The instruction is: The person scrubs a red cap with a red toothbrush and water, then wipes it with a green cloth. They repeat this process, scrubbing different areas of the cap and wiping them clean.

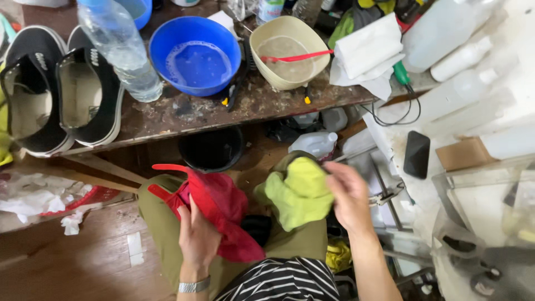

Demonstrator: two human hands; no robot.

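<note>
The person has 2 bare hands, left hand [196, 237] and right hand [349, 195], with no gloves and no rings visible. Both forearms are uncovered; no sleeve reaches the wrists. Directly below the left hand, 1 silver metal link wristband [194, 286] encircles the wrist. Between the 2 forearms, a shirt [284, 281] with black and white horizontal stripes is visible. Above it, olive-green trousers [161, 223] cover both legs.

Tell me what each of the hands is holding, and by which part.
The left hand grips a red cap by its crumpled crown, on the lap. The right hand pinches a yellow-green cloth at its upper right edge.
</note>
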